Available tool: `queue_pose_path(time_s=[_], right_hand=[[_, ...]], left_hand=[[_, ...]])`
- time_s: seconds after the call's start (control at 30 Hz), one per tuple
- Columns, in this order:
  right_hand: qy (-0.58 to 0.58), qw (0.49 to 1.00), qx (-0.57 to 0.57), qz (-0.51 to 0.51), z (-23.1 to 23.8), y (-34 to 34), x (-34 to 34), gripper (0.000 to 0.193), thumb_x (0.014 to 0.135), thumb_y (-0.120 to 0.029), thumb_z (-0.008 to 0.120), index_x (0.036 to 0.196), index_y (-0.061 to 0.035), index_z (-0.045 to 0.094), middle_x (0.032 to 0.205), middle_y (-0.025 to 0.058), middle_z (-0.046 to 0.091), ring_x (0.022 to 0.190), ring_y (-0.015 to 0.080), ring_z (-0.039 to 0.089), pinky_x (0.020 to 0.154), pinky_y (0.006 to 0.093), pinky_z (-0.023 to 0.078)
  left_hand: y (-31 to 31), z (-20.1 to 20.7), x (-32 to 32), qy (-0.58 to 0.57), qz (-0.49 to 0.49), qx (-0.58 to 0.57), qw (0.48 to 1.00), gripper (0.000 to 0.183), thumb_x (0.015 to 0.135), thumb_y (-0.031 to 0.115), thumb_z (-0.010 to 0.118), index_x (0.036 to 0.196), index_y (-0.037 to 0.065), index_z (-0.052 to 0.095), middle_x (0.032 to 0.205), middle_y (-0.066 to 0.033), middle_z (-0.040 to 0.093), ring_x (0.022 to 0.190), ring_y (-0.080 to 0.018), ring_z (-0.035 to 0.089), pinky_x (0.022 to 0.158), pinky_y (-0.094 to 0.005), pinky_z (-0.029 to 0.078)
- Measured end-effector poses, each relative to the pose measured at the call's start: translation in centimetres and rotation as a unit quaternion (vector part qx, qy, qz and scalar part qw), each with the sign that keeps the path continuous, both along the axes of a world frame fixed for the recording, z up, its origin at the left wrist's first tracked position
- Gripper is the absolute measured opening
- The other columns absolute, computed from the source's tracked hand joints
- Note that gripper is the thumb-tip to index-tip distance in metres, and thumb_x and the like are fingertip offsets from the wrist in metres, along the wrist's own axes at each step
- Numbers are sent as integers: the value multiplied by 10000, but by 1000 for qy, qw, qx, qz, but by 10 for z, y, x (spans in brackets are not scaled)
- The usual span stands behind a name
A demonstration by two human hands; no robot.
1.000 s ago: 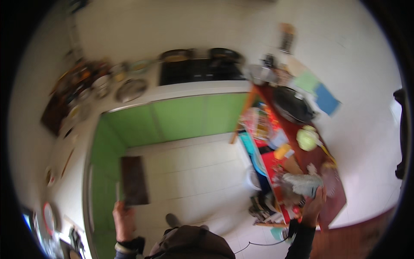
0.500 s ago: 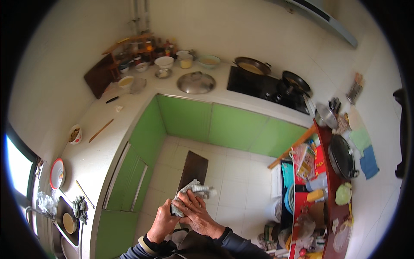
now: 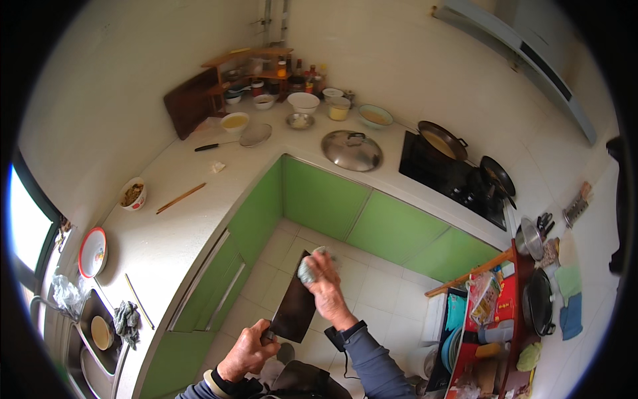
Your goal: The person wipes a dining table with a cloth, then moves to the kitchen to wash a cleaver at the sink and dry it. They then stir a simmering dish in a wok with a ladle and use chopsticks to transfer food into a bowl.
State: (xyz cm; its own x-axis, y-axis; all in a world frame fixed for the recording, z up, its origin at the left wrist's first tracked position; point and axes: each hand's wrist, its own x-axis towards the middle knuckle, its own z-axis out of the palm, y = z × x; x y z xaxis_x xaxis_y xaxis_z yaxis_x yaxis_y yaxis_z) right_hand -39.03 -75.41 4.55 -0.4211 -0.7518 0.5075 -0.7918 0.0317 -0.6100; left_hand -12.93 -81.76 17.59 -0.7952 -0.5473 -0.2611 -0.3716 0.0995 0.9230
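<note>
**Cleaver point(image 3: 294, 311) and cloth point(image 3: 306, 271) in hand**

Your left hand point(image 3: 243, 352) has its fingers wrapped round the cleaver's handle, above the floor point(image 3: 375, 289), right of the worktop point(image 3: 207, 221). Your right hand's point(image 3: 330, 297) fingers grasp the cloth at the blade's far end.

No lettering is coming out legibly. Small yellow marks are showing on a flat, bright-red panel point(image 3: 506, 307) in the dark-red wooden shelf unit point(image 3: 521, 279), and blurred print is covering a shiny, multicoloured plastic packet point(image 3: 484, 298) beside it.
</note>
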Motion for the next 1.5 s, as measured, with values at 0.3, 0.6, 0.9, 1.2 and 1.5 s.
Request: queue_pose_path(time_s=[0.3,0.6,0.9,1.2,1.5], right_hand=[[-523,851,15,-51,29,5,17,409,1128,-187,527,1468,35,576,1419,105,667,1244,214,666,1061,337,533],[-88,981,56,161,-7,-58,64,695,907,24,695,1569,-140,561,1689,115,445,1596,359,348,1258,450,341],[-510,853,-87,68,41,-87,-60,369,1068,-177,574,1397,-41,669,1239,80,726,1051,187,700,901,321,582],[48,969,32,242,56,-166,-64,687,829,11,770,1464,-234,676,1637,-1,524,1540,295,437,1154,548,321],[-641,734,75,211,10,-187,-211,452,1064,-283,658,1472,-91,629,1545,94,592,1319,270,642,1077,422,563]], left_hand=[[-65,-21,11,80,124,-62,987,164,896,75,711,902,25,556,731,27,506,674,-56,462,560,-274,377],[-73,-20,2,68,158,117,978,198,917,96,718,1032,-25,612,733,27,511,664,-56,425,548,-283,346],[-86,-6,1,41,199,187,961,187,932,139,734,1025,-5,660,749,23,589,693,-71,515,592,-279,403],[-94,5,-67,16,187,155,970,213,931,173,727,1027,0,646,722,31,529,647,-79,472,546,-312,380],[-108,12,-101,121,267,258,921,192,951,116,736,1075,-23,690,798,-43,690,686,-106,624,655,-278,517]])
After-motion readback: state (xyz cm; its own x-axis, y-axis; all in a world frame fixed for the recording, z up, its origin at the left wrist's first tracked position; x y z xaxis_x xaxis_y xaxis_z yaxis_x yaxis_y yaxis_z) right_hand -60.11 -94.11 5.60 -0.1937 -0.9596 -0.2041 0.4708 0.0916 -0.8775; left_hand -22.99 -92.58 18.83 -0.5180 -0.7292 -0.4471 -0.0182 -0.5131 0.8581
